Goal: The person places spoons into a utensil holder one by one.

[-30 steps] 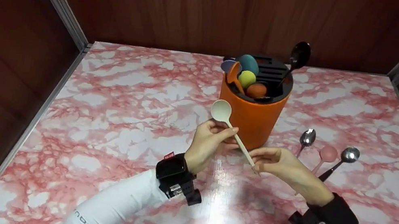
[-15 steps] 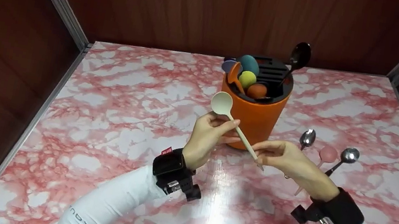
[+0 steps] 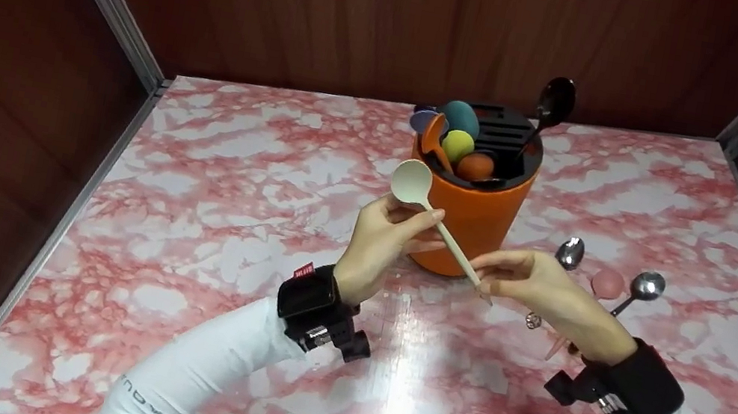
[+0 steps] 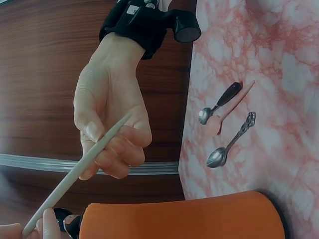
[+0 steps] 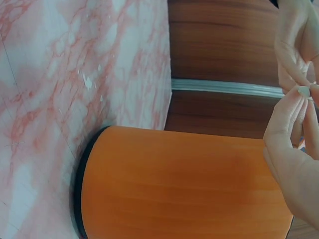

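A cream-coloured spoon [image 3: 411,182] is held slantwise above the table, in front of an orange utensil holder [image 3: 468,224]. My left hand [image 3: 381,243] pinches its handle just below the bowl. Near the handle's lower end, the thumb and fingers of my right hand [image 3: 536,290] pinch it too. The left wrist view shows the long tapering handle [image 4: 75,172] running between both hands. From the right wrist, only the handle's blunt tip [image 5: 303,91] shows at the fingertips. Spoons stand in the holder, among them a black spoon [image 3: 556,103] and a teal one [image 3: 460,121].
Right of the holder lie a silver spoon [image 3: 570,252], a pink spoon [image 3: 607,284] and a dark-handled metal spoon [image 3: 647,286], partly hidden by my right hand. Brown wood-grain panels [image 3: 372,18] border the marbled table [image 3: 230,175] at the back and sides.
Both hands have lifted the cream spoon slightly up and away in the head view, its bowl now overlapping the holder's front rim. The grips look the same.
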The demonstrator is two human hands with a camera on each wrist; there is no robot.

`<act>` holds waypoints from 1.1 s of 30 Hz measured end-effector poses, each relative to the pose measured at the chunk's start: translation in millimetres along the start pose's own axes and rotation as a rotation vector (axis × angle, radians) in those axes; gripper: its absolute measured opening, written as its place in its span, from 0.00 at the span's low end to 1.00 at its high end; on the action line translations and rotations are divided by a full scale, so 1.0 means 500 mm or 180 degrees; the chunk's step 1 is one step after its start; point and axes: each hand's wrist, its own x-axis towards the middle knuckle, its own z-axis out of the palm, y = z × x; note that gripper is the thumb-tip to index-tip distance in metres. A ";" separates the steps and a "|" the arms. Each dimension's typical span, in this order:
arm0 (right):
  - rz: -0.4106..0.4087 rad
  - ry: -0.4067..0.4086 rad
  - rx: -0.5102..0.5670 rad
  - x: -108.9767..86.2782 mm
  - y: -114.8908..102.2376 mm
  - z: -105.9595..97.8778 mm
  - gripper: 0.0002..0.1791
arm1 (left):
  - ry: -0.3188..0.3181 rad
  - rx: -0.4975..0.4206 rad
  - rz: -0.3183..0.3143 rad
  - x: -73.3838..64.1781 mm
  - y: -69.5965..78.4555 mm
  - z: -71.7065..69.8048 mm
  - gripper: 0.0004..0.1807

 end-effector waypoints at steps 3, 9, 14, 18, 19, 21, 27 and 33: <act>0.0038 0.0072 -0.0057 0.001 -0.005 0.000 0.16 | -0.0019 0.0033 0.0027 -0.001 0.006 0.001 0.08; 0.0093 0.0136 -0.0094 0.005 -0.016 -0.001 0.14 | -0.0057 0.0121 0.0164 -0.002 0.020 0.005 0.10; 0.0153 0.0210 -0.0161 0.007 -0.025 -0.002 0.13 | -0.0064 0.0197 0.0302 0.000 0.029 0.006 0.10; 0.0214 0.0262 -0.0133 0.006 -0.027 -0.004 0.12 | -0.0050 0.0253 0.0391 0.001 0.037 0.006 0.11; 0.0226 0.0279 -0.0113 0.006 -0.026 -0.004 0.12 | -0.0047 0.0262 0.0417 0.001 0.040 0.006 0.11; 0.0221 0.0304 -0.0073 0.006 -0.022 -0.005 0.11 | -0.0036 0.0291 0.0479 0.002 0.047 0.006 0.12; 0.0073 0.0309 0.0139 0.006 0.000 -0.007 0.10 | 0.0032 0.0396 0.0742 0.007 0.070 0.007 0.09; 0.0013 0.0241 0.0187 -0.001 0.022 -0.010 0.11 | 0.0086 0.0622 0.1130 0.016 0.091 0.006 0.12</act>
